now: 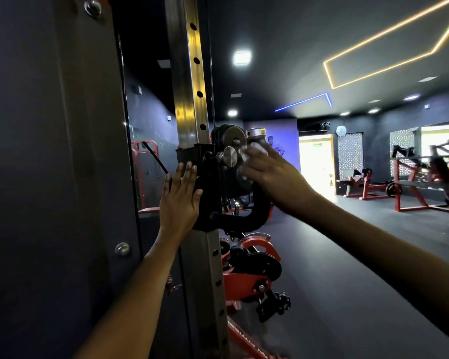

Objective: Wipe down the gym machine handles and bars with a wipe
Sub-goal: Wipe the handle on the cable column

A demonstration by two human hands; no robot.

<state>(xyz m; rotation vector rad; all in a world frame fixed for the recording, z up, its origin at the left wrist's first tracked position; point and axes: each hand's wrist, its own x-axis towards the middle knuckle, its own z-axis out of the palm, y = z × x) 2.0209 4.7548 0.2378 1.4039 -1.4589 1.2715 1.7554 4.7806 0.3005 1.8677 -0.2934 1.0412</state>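
A steel upright [189,99] with a row of holes runs up the middle of the view. A black sliding carriage [213,187] with a round metal knob [230,156] and a curved black handle [252,216] sits on it. My left hand [179,200] lies flat against the carriage's left side, fingers straight and pointing up. My right hand [267,174] holds a white wipe [254,151] against the pulley parts just right of the knob; it is motion-blurred, and the hand covers most of the wipe.
A dark panel [49,164] with bolts fills the left. Red and black machine parts [252,270] sit low beside the upright. Dark floor [347,268] stretches to the right, with red benches and racks [405,187] along the far wall.
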